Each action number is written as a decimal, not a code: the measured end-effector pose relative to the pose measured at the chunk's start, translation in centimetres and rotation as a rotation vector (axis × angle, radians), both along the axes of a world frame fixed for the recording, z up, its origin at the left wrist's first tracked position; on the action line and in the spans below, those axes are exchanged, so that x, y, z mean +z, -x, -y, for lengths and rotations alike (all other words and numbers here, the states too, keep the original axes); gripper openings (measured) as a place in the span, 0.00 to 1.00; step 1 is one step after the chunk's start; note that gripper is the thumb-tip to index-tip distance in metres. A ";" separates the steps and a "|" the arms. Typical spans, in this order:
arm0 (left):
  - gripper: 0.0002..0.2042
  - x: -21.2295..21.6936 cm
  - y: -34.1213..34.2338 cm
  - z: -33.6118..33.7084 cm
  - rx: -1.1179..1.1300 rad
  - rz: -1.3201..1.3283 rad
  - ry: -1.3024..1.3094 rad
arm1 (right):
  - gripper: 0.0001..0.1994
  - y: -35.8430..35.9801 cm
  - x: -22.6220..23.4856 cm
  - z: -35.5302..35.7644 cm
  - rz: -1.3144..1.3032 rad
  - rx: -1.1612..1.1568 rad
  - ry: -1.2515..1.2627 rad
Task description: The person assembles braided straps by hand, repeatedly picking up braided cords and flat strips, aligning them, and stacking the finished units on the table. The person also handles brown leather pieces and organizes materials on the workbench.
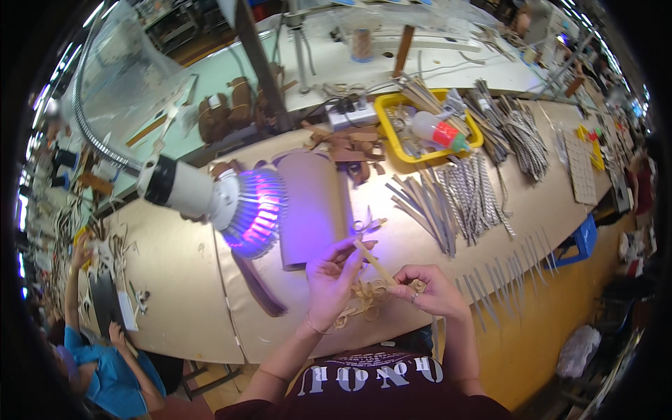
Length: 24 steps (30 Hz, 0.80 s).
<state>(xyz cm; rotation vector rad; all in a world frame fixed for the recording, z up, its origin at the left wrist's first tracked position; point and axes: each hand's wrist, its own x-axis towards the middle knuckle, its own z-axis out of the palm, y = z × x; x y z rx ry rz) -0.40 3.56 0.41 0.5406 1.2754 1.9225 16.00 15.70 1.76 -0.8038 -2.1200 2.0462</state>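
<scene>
One flat tan strip (378,264) is pinched in our left hand (332,274) and right hand (434,292), over the desk (175,287) by its near edge. We seem to be straightening it; next likely needs a gentle pull.

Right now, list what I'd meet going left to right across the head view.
Co-worker in a blue top, glowing lamp, left hand, tan strip held between both hands, right hand, grey-white braided bundle, blue plastic stool.
</scene>
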 end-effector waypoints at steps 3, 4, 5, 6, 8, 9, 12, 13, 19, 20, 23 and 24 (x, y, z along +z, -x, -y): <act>0.10 0.8 0.2 0.4 0.021 -0.072 -0.027 | 0.11 1.3 0.1 1.0 -0.027 -0.028 -0.068; 0.09 0.9 0.1 0.5 0.028 -0.114 -0.069 | 0.11 1.8 0.3 1.3 0.036 -0.061 -0.128; 0.09 0.9 -0.1 0.6 0.080 -0.229 -0.030 | 0.10 2.2 0.5 1.6 -0.073 -0.190 -0.313; 0.08 0.9 -0.4 0.7 0.127 -0.349 -0.019 | 0.09 2.6 0.7 2.0 -0.093 -0.330 -0.509; 0.08 0.7 -0.7 0.6 0.204 -0.535 -0.028 | 0.08 2.6 1.9 2.5 -0.119 -0.440 -0.612; 0.09 0.7 -0.9 0.5 0.237 -0.599 -0.049 | 0.07 2.3 2.6 2.6 -0.125 -0.409 -0.522; 0.10 0.6 -1.0 0.1 0.279 -0.859 -0.082 | 0.06 1.7 4.5 3.2 -0.210 -0.332 -0.430; 0.11 0.6 -1.0 0.0 0.291 -0.958 -0.102 | 0.06 1.7 4.9 3.4 -0.246 -0.310 -0.438; 0.13 1.1 -1.0 -0.3 0.272 -1.182 -0.125 | 0.03 2.1 6.0 4.0 -0.191 -0.372 -0.485; 0.13 1.1 -1.0 -0.3 0.272 -1.188 -0.130 | 0.03 2.1 6.0 4.0 -0.180 -0.371 -0.468; 0.13 1.2 -1.3 -0.3 0.264 -1.182 -0.133 | 0.04 2.1 5.8 4.0 -0.172 -0.391 -0.448; 0.13 1.2 -1.4 -0.2 0.256 -1.172 -0.133 | 0.04 2.0 5.8 4.0 -0.182 -0.388 -0.439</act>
